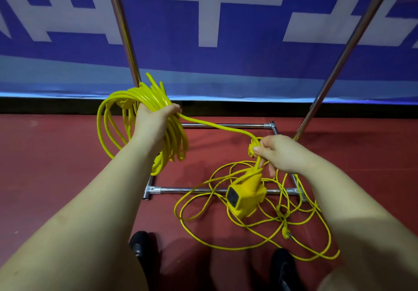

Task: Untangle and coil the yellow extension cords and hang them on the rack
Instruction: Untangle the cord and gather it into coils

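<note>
My left hand [152, 121] grips a thick coil of yellow extension cord [117, 118], held up at the left with its loops hanging round my wrist. One strand [217, 126] runs from the coil to my right hand [280, 152], which pinches it just above the yellow socket block [245, 196] dangling below. A thinner yellow cord [248, 241] lies tangled in loose loops on the red floor beneath, with a plug [286, 234] near its right side. The chrome rack's base frame [203, 190] and two uprights [123, 30] stand in front of me.
A blue and white banner [226, 30] hangs behind the rack. The right upright [346, 53] slants up to the top right. My two black shoes [140, 243] stand on the red floor [56, 155] at the bottom of the view.
</note>
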{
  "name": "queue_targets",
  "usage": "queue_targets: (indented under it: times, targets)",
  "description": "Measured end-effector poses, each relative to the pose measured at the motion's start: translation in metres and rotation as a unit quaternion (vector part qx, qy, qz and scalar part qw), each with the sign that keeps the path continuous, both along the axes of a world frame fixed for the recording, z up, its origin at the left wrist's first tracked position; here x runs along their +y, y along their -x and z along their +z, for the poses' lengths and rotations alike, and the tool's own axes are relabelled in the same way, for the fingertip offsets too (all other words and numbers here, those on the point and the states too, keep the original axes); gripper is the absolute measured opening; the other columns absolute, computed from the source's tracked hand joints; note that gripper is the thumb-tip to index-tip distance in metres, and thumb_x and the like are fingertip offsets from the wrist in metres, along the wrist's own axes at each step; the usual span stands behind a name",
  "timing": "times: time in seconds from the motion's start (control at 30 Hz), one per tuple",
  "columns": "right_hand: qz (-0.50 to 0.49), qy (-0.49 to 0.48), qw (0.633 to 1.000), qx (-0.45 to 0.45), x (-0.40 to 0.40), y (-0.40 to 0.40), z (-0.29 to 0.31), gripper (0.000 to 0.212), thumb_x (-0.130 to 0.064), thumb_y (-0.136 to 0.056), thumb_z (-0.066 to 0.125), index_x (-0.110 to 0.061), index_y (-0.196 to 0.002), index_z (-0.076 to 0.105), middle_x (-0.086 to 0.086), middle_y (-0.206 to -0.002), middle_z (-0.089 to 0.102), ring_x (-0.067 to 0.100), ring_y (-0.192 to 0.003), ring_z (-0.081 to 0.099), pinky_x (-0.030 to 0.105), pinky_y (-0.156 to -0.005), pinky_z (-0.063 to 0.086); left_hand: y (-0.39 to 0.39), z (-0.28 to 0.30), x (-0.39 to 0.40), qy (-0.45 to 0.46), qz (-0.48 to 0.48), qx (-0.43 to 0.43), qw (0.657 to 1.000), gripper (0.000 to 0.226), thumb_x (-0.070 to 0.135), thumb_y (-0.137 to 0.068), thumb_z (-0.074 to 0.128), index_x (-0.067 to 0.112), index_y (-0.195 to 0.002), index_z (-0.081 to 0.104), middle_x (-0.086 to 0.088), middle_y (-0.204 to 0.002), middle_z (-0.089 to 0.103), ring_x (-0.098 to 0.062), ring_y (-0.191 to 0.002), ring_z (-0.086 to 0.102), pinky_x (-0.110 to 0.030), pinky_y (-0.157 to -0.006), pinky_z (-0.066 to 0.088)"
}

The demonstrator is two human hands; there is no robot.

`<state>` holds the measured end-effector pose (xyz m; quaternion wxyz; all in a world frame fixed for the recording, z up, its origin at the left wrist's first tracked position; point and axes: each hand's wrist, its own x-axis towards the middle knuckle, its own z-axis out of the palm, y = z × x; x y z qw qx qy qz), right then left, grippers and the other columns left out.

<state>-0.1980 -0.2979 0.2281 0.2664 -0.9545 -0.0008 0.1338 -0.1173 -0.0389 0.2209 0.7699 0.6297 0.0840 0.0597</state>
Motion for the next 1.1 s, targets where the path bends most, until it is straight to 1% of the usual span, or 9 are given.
queue_targets:
  times: [0.1,0.2,0.3,0.47,0.67,0.8,0.9,1.03,1.1]
  targets:
    - [-0.017,-0.061,0.998,-0.016,0.003,-0.002,0.003,0.030,-0.028,-0.097,0.045,-0.016,-0.071,0.052,-0.003,-0.052,0.066,0.000,-0.035,0.051,0.018,-0.047,0.036,0.002,0.001,0.000,0.002,-0.007,-0.006,1.000,0.039,0.009,-0.069,0.076,-0.003,-0.100,0.056,0.000,-0.059,0.065,-0.026,-0.066,0.063,-0.048,-0.074,0.053]
    - [-0.064,-0.116,0.990,-0.053,0.001,-0.006,0.005,0.029,-0.026,-0.098,0.044,-0.014,-0.073,0.055,-0.011,-0.035,0.054,0.000,-0.029,0.043,0.013,-0.040,0.032,0.003,-0.003,-0.003,-0.019,-0.031,0.007,0.999,0.058,0.012,-0.071,0.077,-0.015,-0.115,0.050,-0.003,-0.064,0.066,-0.021,-0.059,0.064,-0.039,-0.062,0.056]
    - [-0.093,-0.142,0.981,-0.093,0.000,-0.012,0.005,0.026,-0.024,-0.097,0.047,-0.012,-0.076,0.057,-0.013,-0.040,0.057,0.001,-0.034,0.044,0.015,-0.040,0.035,0.011,-0.006,-0.010,-0.098,-0.051,0.015,0.994,0.070,0.032,-0.057,0.081,-0.002,-0.112,0.054,-0.010,-0.083,0.065,-0.028,-0.078,0.066,-0.050,-0.076,0.056]
    - [-0.015,-0.109,0.991,-0.074,0.010,-0.013,0.001,0.021,-0.027,-0.095,0.050,-0.022,-0.075,0.055,-0.001,-0.074,0.069,0.022,-0.065,0.067,0.033,-0.070,0.050,0.020,-0.014,-0.024,-0.192,-0.095,0.003,0.977,0.052,0.023,-0.070,0.077,0.005,-0.113,0.053,-0.013,-0.093,0.069,-0.027,-0.085,0.068,-0.040,-0.079,0.055]
    - [-0.021,-0.016,0.994,-0.107,0.014,-0.015,-0.002,0.025,-0.035,-0.096,0.044,-0.026,-0.073,0.047,-0.005,-0.066,0.065,0.013,-0.043,0.060,0.029,-0.058,0.050,0.017,-0.005,-0.019,-0.111,-0.059,0.035,0.991,0.050,0.020,-0.072,0.073,-0.012,-0.107,0.056,-0.011,-0.071,0.068,-0.023,-0.059,0.060,-0.036,-0.063,0.050]
    - [-0.051,-0.029,0.993,-0.101,0.008,-0.019,-0.011,0.025,-0.033,-0.095,0.047,-0.022,-0.074,0.051,-0.003,-0.067,0.065,0.018,-0.066,0.063,0.031,-0.068,0.048,0.018,-0.005,-0.019,-0.083,-0.032,0.077,0.993,0.080,0.039,-0.050,0.081,-0.006,-0.110,0.052,-0.029,-0.093,0.066,-0.037,-0.076,0.065,-0.055,-0.074,0.056]
    - [-0.115,-0.050,0.986,-0.111,0.005,-0.022,-0.015,0.027,-0.034,-0.094,0.049,-0.012,-0.080,0.054,0.009,-0.073,0.067,0.028,-0.074,0.066,0.047,-0.071,0.055,0.021,-0.004,-0.022,-0.106,-0.030,0.085,0.990,0.055,0.030,-0.064,0.082,0.005,-0.102,0.050,-0.029,-0.098,0.065,-0.034,-0.073,0.065,-0.050,-0.072,0.057]
    - [-0.109,-0.051,0.983,-0.142,0.005,-0.022,-0.007,0.035,-0.034,-0.093,0.052,-0.010,-0.068,0.050,-0.002,-0.062,0.065,0.001,-0.050,0.056,0.020,-0.059,0.047,0.022,-0.003,-0.024,-0.107,-0.024,0.092,0.990,0.042,0.024,-0.072,0.078,0.011,-0.099,0.049,-0.021,-0.094,0.067,-0.030,-0.076,0.066,-0.050,-0.076,0.057]
    - [-0.091,-0.084,0.984,-0.124,0.003,-0.019,-0.001,0.036,-0.032,-0.094,0.052,-0.013,-0.064,0.052,-0.003,-0.059,0.062,0.004,-0.046,0.048,0.010,-0.046,0.036,0.022,-0.002,-0.022,-0.105,-0.016,0.096,0.990,0.052,0.030,-0.064,0.080,0.008,-0.100,0.049,-0.021,-0.095,0.065,-0.034,-0.082,0.066,-0.056,-0.077,0.055]
